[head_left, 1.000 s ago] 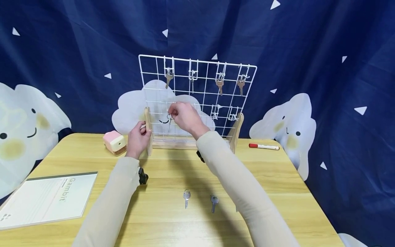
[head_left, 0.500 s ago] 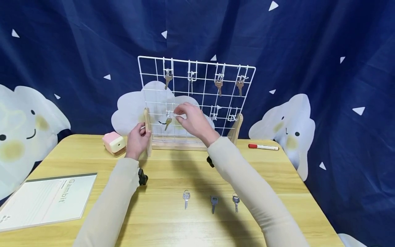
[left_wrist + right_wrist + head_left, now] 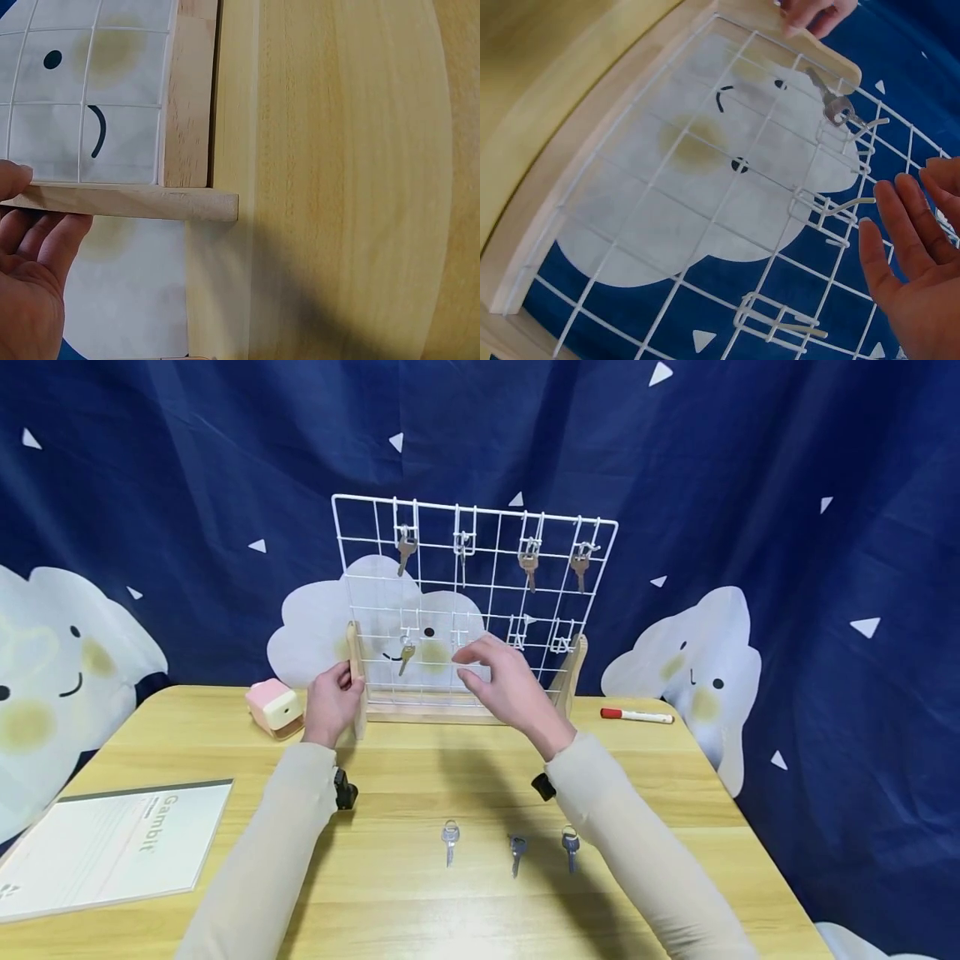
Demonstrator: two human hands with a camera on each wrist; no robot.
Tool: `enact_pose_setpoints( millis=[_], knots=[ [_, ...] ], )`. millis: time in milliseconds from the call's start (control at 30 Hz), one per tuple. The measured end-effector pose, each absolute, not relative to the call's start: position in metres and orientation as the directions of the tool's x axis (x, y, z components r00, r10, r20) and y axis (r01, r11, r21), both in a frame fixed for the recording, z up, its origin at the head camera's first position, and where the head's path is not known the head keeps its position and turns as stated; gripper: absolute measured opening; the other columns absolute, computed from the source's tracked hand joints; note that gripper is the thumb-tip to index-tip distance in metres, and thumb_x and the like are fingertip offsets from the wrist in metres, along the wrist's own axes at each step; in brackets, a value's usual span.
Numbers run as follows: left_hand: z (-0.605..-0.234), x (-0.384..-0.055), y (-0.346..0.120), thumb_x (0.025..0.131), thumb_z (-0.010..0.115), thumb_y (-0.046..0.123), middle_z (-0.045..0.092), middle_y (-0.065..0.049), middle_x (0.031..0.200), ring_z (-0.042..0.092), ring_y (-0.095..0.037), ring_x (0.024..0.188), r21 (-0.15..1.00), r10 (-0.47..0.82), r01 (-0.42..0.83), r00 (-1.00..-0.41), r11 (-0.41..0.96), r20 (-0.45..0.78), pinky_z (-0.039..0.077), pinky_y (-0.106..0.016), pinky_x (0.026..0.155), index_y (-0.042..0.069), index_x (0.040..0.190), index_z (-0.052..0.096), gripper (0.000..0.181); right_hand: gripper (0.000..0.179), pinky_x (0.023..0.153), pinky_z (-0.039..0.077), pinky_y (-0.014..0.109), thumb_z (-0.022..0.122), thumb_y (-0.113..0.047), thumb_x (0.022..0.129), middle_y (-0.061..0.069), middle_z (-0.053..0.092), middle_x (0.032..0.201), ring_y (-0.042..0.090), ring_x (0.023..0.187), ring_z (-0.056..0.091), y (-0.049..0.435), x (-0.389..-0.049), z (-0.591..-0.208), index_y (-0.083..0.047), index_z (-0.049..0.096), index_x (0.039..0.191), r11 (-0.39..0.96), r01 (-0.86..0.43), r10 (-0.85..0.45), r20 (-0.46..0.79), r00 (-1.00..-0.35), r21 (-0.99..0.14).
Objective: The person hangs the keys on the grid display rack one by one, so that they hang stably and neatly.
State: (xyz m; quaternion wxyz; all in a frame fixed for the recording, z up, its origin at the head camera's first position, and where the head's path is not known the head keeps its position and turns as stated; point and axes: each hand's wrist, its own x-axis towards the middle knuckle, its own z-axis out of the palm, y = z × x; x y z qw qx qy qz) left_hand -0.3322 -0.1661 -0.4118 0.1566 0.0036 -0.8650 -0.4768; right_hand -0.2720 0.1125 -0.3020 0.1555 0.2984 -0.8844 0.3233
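My left hand grips the left wooden upright of a white wire grid rack, thumb on one side and fingers on the other. In front of the grid's lower part is my right hand, holding nothing, its fingers loosely bent. In the right wrist view its fingertips are near a bare white hook. One key hangs from the lower left hook. Along the top row hang several keys. Three keys lie on the table in front: a left key, a middle key and a right key.
A pink and cream sharpener-like box stands left of the rack. A notepad lies at the table's left. A red-capped marker is at the back right. Behind hangs a dark blue curtain with cloud prints.
My right hand has let go of a key, which now hangs on the lower left hook. It has moved right and slightly down. My left hand stays on the upright.
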Motion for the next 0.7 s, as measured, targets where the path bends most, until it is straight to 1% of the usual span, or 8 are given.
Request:
enact_pose_setpoints(
  millis=[67, 200, 300, 433, 567, 700],
  knots=[
    [-0.412, -0.332, -0.166, 0.099, 0.054, 0.013, 0.06, -0.019, 0.129, 0.057, -0.032, 0.12, 0.825, -0.159, 0.143, -0.95, 0.547, 0.27, 0.046, -0.042, 0.102, 0.0, 0.139, 0.053, 0.042, 0.017, 0.093, 0.048, 0.033, 0.063, -0.012, 0.096, 0.0, 0.065, 0.11, 0.019, 0.107, 0.058, 0.116, -0.267, -0.306, -0.007, 0.07, 0.111, 0.613, -0.632, -0.437, 0.462, -0.771, -0.475],
    [-0.412, -0.332, -0.165, 0.099, 0.054, 0.013, 0.059, -0.019, 0.129, 0.057, -0.032, 0.12, 0.825, -0.157, 0.148, -0.949, 0.545, 0.274, 0.046, -0.042, 0.101, 0.0, 0.14, 0.053, 0.043, 0.017, 0.094, 0.048, 0.032, 0.063, -0.012, 0.096, 0.0, 0.065, 0.111, 0.019, 0.106, 0.059, 0.122, -0.257, -0.314, -0.007, 0.07, 0.111, 0.613, -0.626, -0.46, 0.427, -0.779, -0.482],
    [-0.411, -0.332, -0.164, 0.099, 0.054, 0.013, 0.059, -0.019, 0.13, 0.057, -0.032, 0.12, 0.826, -0.156, 0.147, -0.95, 0.544, 0.272, 0.046, -0.041, 0.101, 0.0, 0.14, 0.052, 0.043, 0.016, 0.092, 0.049, 0.032, 0.064, -0.011, 0.095, -0.001, 0.066, 0.109, 0.018, 0.103, 0.061, 0.125, -0.252, -0.321, -0.008, 0.07, 0.109, 0.611, -0.626, -0.47, 0.414, -0.78, -0.485],
    [-0.41, -0.332, -0.164, 0.099, 0.054, 0.013, 0.059, -0.019, 0.13, 0.057, -0.031, 0.12, 0.831, -0.157, 0.146, -0.951, 0.536, 0.268, 0.046, -0.041, 0.101, 0.001, 0.14, 0.053, 0.042, 0.014, 0.089, 0.052, 0.036, 0.064, -0.009, 0.094, -0.001, 0.066, 0.106, 0.017, 0.1, 0.062, 0.129, -0.247, -0.33, -0.008, 0.07, 0.107, 0.597, -0.63, -0.482, 0.406, -0.776, -0.496],
    [-0.41, -0.333, -0.165, 0.1, 0.054, 0.013, 0.058, -0.02, 0.13, 0.057, -0.032, 0.12, 0.834, -0.147, 0.15, -0.953, 0.531, 0.265, 0.046, -0.041, 0.102, 0.0, 0.14, 0.052, 0.043, 0.015, 0.088, 0.053, 0.039, 0.065, -0.009, 0.094, 0.0, 0.065, 0.105, 0.017, 0.099, 0.063, 0.131, -0.242, -0.34, -0.007, 0.069, 0.108, 0.598, -0.623, -0.507, 0.364, -0.781, -0.504],
    [-0.412, -0.333, -0.166, 0.1, 0.053, 0.013, 0.059, -0.02, 0.13, 0.057, -0.032, 0.12, 0.833, -0.148, 0.148, -0.953, 0.533, 0.264, 0.046, -0.042, 0.102, -0.001, 0.14, 0.051, 0.043, 0.018, 0.089, 0.053, 0.035, 0.066, -0.01, 0.093, 0.001, 0.065, 0.107, 0.017, 0.101, 0.062, 0.132, -0.237, -0.35, -0.006, 0.069, 0.111, 0.616, -0.612, -0.537, 0.303, -0.787, -0.497]
  ],
)
